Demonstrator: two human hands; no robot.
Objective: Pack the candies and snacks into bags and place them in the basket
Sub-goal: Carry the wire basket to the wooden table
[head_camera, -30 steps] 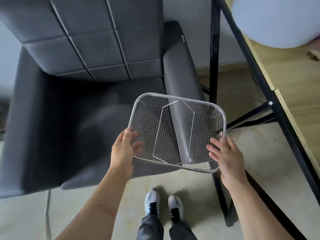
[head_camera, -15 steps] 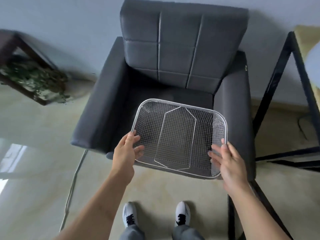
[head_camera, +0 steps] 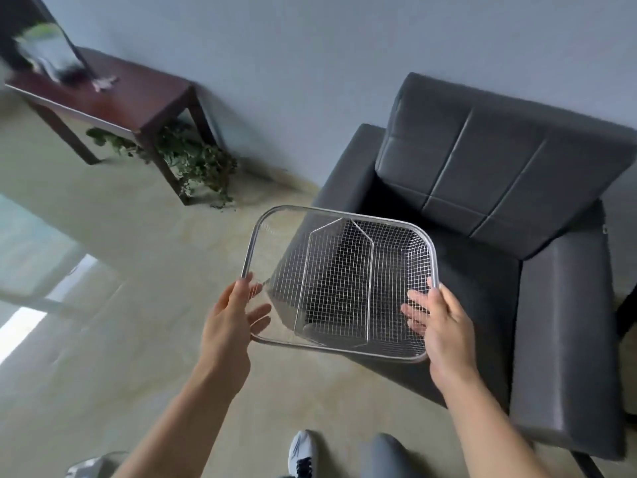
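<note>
I held a wire basket (head_camera: 339, 284) in the air, my left hand (head_camera: 229, 327) gripping its left rim and my right hand (head_camera: 443, 331) its right rim, thumbs on top, fingers curled underneath. A grey armchair (head_camera: 499, 215) stood just beyond, to the right. A dark wooden table (head_camera: 113, 101) and plant (head_camera: 196, 160) sat far left.
</note>
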